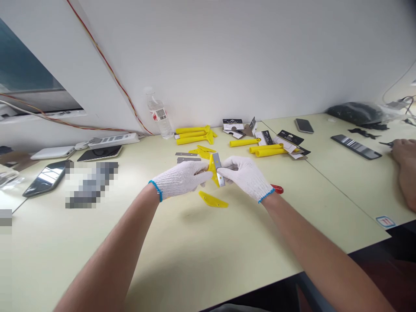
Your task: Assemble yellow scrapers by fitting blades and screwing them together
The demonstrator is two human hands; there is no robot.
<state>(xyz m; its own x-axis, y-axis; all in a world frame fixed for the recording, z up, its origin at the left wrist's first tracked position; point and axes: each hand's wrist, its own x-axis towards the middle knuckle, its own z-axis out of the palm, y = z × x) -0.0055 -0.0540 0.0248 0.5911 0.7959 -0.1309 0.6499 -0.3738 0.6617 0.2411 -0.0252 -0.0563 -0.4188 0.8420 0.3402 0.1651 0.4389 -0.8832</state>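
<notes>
Both of my hands wear white knitted gloves with blue cuffs. My left hand [183, 178] is closed on a yellow plastic scraper head [212, 168], held upright above the table. My right hand [243, 174] pinches a flat grey metal blade [219, 170] with holes, which lies against the face of the yellow piece. Below them on the table rests a loose yellow blade cover [213, 200]. More grey blades [188, 160] and yellow plastic pieces [203, 151] lie just beyond my left hand. A red-handled tool [277, 189] is partly hidden behind my right wrist.
Yellow scrapers [195, 138] lie by the wall near a water bottle [160, 115]. Yellow handles [268, 150] and packaging cards [288, 139] sit at the back right. Phones [47, 177] and a power strip [113, 140] occupy the left. Another person's hand [404, 151] rests at far right.
</notes>
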